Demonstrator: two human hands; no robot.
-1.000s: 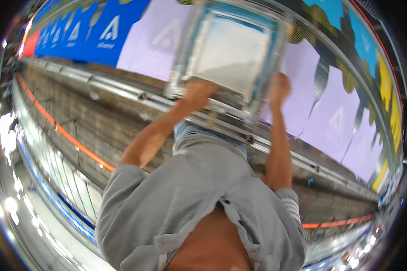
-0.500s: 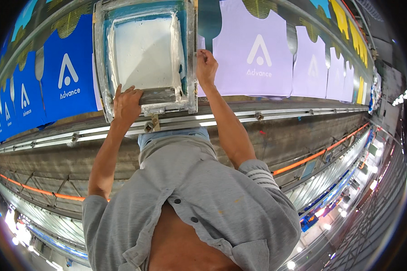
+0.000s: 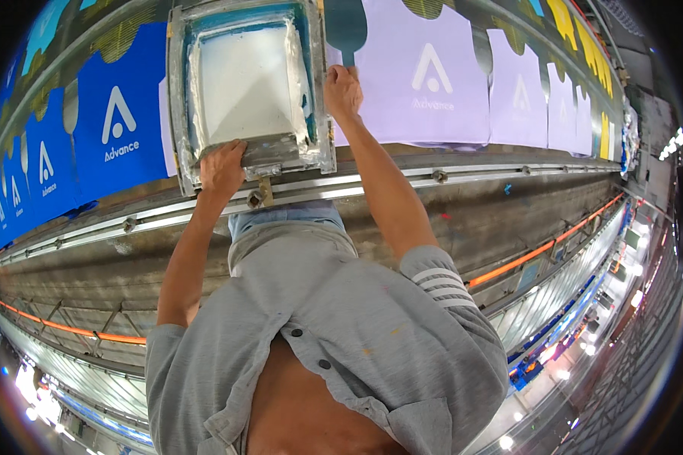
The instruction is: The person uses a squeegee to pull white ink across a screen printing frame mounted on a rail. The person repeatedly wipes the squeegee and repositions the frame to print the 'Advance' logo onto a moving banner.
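Observation:
A metal screen-printing frame with white ink on its mesh lies flat on the long print table. A grey squeegee rests along its near side. My left hand grips the frame's near edge, right beside the squeegee's end. My right hand holds the frame's right rail. The frame sits between a blue shirt with a white logo on its left and a lavender shirt with a white logo on its right. What lies under the frame is hidden.
More blue shirts run along the table to the left, with lavender and yellow ones to the right. A metal guide rail with bolts runs along the table's near edge. Under it is an orange pipe.
A second ago the frame lay over a lavender shirt further along. Both hands have carried it sideways along the table, and the view has swung with it. It has barely moved over the last half second.

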